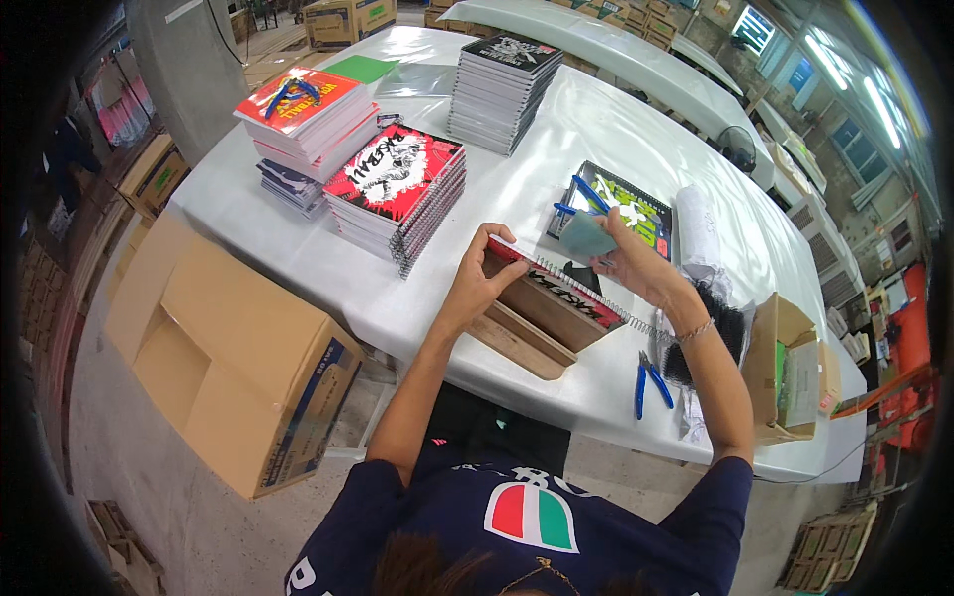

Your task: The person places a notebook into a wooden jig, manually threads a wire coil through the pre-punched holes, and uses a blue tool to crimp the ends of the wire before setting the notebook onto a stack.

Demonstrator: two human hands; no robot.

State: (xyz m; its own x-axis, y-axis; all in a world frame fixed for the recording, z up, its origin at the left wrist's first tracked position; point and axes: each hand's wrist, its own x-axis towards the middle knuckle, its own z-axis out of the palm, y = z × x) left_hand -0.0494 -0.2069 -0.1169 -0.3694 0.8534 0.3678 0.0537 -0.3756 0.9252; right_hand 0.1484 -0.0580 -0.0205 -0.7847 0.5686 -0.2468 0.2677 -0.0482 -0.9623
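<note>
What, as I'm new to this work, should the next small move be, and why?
Probably bring the right hand down to the loose coil tail and steady it: the tail sticks out past the right end of the red notebook, while the left hand grips the other end.

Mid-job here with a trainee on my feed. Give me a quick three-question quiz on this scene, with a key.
1. What does the person's left hand grip?
A) the desk fan
B) a red-covered spiral notebook
C) the large cardboard box
2. True or false: an opened pair of blue-handled pliers lies to the right of the wooden stand.
3. Fill in the colour: the rightmost tall notebook stack has a mostly ____ top cover.

Key: 1 B; 2 true; 3 black.
</note>
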